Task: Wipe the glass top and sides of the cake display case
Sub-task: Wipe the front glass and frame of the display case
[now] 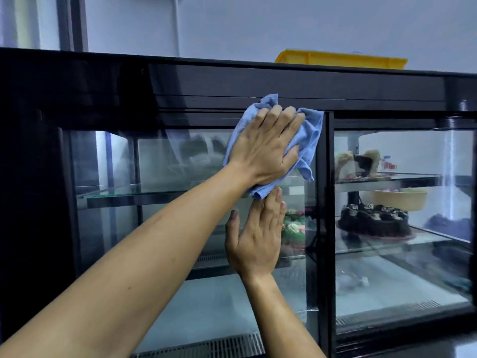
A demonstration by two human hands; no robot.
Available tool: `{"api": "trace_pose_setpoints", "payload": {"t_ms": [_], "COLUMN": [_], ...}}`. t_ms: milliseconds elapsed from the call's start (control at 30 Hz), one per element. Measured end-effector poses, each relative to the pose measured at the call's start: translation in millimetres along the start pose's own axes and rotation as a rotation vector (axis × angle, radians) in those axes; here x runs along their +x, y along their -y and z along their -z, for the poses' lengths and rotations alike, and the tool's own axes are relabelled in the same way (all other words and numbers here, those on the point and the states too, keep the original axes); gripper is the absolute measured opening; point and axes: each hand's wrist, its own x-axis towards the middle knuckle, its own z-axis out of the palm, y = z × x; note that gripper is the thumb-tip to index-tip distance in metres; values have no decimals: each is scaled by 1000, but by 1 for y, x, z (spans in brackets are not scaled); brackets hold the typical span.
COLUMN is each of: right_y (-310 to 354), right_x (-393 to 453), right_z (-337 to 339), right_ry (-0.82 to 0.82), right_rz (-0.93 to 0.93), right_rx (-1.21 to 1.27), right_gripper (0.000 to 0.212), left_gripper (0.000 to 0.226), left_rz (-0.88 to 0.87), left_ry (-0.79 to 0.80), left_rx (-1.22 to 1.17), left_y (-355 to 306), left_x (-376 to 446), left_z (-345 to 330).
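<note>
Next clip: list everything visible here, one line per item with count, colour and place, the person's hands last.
Black-framed glass cake display case: one, black frame, fills the view.
Blue microfibre cloth: one, light blue, pressed on the left glass door near its top.
Yellow plastic tray: one, yellow, on the case top, right of centre.
Dark chocolate cake: one, brown-black, middle shelf, right section.
Cut pale cake: one, cream with a dark inside, upper shelf, right section.
Green-decorated cake: one, green and pink, middle shelf, behind the right hand.
Cream round container: one, pale yellow, behind the chocolate cake.
Left hand: one, flat on the cloth.
Right hand: one, fingers straight, against the glass below the cloth.
</note>
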Motion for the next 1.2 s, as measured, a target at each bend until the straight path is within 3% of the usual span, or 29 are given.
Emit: {"api": "trace_pose_setpoints", "payload": {"t_ms": [267,433,600,867,1067,1200], "right_y": [0,1,-1,-2,1,14], "right_x": [2,4,3,5,6,17], "right_z": [6,8,4,7,9,13], "right_ry": [33,36,9,34,63,130], "right_rz": [6,9,13,40,40,261], "right_rx": [23,11,-5,-13,-2,13], "right_gripper": [74,72,73,76,75,71], "left_gripper": [73,76,65,67,69,66], "left_rz": [-289,-285,-237,167,621,744], "left_ry": [151,156,78,13,-30,-44], "left_rx": [-16,-23,-63,-38,-22,23], "left_y": [-14,-11,36,138,163,143], "left_x": [42,43,2,-80,-159,-212], "left_z": [-4,4,12,37,49,50]}}
